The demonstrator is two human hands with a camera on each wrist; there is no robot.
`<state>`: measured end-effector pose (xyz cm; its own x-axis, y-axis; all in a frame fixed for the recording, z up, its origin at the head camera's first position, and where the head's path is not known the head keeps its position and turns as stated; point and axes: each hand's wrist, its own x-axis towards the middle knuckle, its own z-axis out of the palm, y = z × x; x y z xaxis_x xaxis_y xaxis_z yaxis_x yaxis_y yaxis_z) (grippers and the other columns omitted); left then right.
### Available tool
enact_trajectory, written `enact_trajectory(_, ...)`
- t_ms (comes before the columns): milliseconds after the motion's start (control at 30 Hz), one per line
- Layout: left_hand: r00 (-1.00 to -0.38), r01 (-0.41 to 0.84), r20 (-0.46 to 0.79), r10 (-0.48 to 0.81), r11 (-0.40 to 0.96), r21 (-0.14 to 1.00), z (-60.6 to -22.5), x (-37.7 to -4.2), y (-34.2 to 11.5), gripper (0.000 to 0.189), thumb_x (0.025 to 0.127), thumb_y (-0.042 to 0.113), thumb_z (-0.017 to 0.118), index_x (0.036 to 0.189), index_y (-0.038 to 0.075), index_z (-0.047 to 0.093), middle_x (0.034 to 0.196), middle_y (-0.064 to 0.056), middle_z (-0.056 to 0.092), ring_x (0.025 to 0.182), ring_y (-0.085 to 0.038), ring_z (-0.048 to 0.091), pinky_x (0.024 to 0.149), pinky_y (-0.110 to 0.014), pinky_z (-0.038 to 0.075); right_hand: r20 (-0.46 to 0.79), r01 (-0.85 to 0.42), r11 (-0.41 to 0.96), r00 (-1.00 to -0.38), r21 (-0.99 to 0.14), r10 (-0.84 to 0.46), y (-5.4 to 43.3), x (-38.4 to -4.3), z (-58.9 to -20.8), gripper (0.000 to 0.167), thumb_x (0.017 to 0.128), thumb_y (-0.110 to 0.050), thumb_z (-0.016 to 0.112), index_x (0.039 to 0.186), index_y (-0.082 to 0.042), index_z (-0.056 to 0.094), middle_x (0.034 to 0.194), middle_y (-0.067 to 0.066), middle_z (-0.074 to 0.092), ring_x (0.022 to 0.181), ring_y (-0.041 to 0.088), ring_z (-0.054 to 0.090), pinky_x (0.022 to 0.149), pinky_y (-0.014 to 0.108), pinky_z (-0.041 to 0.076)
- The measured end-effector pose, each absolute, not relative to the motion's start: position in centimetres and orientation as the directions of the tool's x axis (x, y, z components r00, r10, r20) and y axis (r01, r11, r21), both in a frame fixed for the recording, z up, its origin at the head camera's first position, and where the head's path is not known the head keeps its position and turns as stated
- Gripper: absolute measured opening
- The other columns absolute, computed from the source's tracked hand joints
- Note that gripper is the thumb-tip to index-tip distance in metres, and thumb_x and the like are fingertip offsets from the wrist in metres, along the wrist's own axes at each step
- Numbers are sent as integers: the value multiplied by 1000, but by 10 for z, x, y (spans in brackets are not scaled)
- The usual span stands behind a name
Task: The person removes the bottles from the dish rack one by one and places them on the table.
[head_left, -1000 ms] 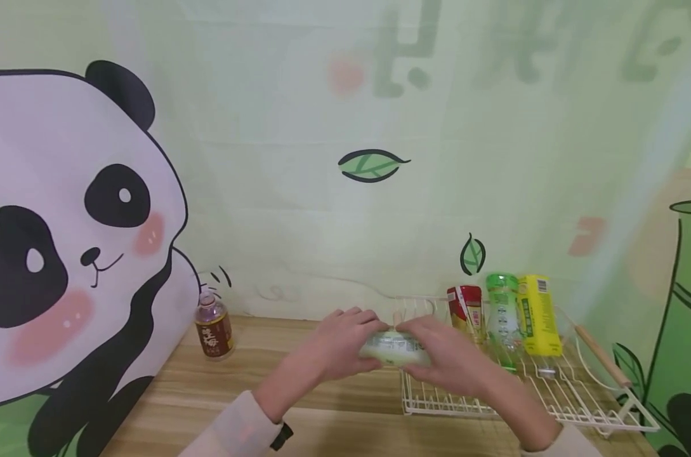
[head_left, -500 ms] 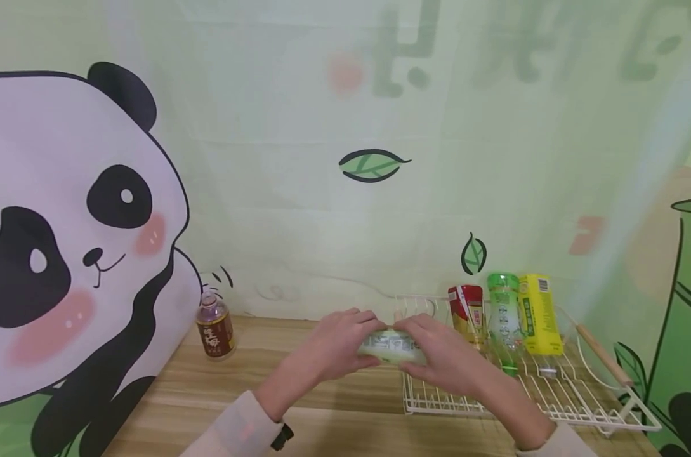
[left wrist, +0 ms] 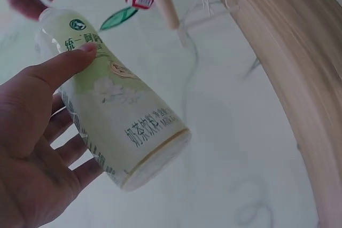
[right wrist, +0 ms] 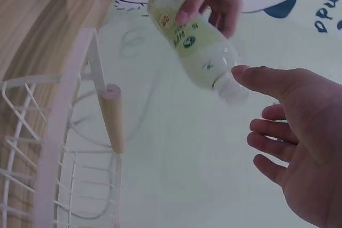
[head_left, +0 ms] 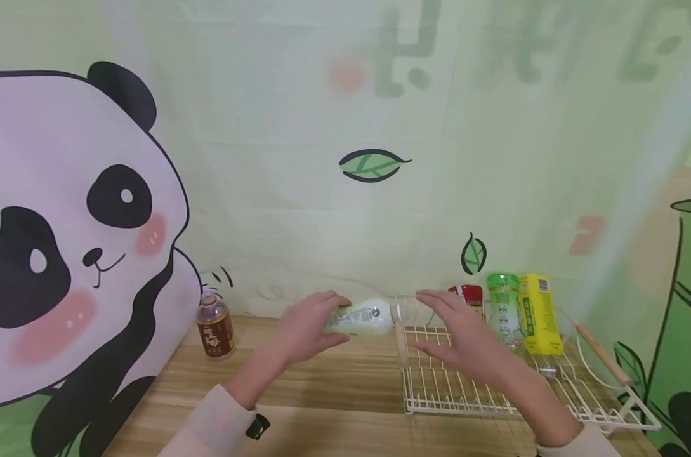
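A pale green milk tea bottle (head_left: 365, 318) lies sideways in the air above the wooden table, its capped neck pointing right. My left hand (head_left: 311, 324) grips it near the base end; in the left wrist view the thumb (left wrist: 80, 60) lies across the label. My right hand (head_left: 465, 339) is apart from the bottle on its cap side, fingers spread and holding nothing. The right wrist view shows the thumb (right wrist: 262, 81) close to the white cap (right wrist: 233, 92), with the other fingers extended below it.
A white wire rack (head_left: 459, 406) with wooden handles stands at the right under my right hand. On it lean a red-lidded container (head_left: 467, 293), a green-capped bottle (head_left: 504, 304) and a yellow pack (head_left: 539, 314). A dark-labelled bottle (head_left: 215, 330) stands at the left by the panda backdrop.
Both hands held the bottle between them. Now the right hand has let go and moved right, while the left hand has carried the bottle left and slightly up, exposing its neck.
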<state>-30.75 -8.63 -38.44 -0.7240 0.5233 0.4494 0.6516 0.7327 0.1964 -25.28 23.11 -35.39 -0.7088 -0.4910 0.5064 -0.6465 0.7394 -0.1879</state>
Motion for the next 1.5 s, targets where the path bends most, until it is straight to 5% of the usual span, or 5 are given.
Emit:
enact_trajectory(233, -848, 517, 444, 288, 633, 576, -399, -327, -131, 65, 85, 24, 92, 141, 11, 62, 130, -7, 69, 115, -27, 67, 97, -49, 59, 512, -573, 750, -776, -331, -368, 254, -259, -349, 74, 90, -23, 88, 151, -3, 52, 151, 17, 57, 139, 40, 53, 110, 60, 49)
enact_trajectory(500, -893, 394, 450, 4, 488, 779, -435, -344, -179, 68, 92, 27, 86, 149, 8, 55, 142, -16, 61, 131, -39, 58, 106, -59, 52, 514, -421, 797, -841, -433, -166, 276, -278, -362, 74, 92, -25, 86, 153, -4, 50, 148, 21, 57, 128, 42, 58, 100, 62, 55)
enact_trajectory(900, -867, 172, 348, -358, 440, 881, -484, -356, -199, 65, 94, 27, 83, 147, 3, 55, 145, -23, 59, 133, -42, 56, 112, -59, 45, 367, -222, 764, -930, -606, 21, 299, -296, -394, 82, 97, -39, 79, 158, 1, 42, 156, 29, 47, 141, 50, 44, 111, 69, 42)
enact_trajectory(1200, -821, 144, 390, -417, 509, 849, -502, -359, -203, 60, 91, 20, 86, 141, -3, 60, 137, -27, 62, 126, -46, 60, 110, -60, 44, 328, -177, 769, -943, -614, 45, 308, -306, -412, 92, 96, -52, 76, 160, 2, 37, 160, 31, 40, 144, 52, 40, 113, 69, 41)
enact_trajectory(1500, -807, 111, 377, -455, 509, 853, -517, -363, -207, 59, 90, 16, 86, 138, -5, 60, 135, -29, 64, 124, -48, 61, 109, -59, 46, 287, -130, 774, -955, -619, 69, 310, -309, -417, 94, 97, -43, 78, 163, 3, 29, 162, 33, 35, 146, 54, 37, 114, 70, 39)
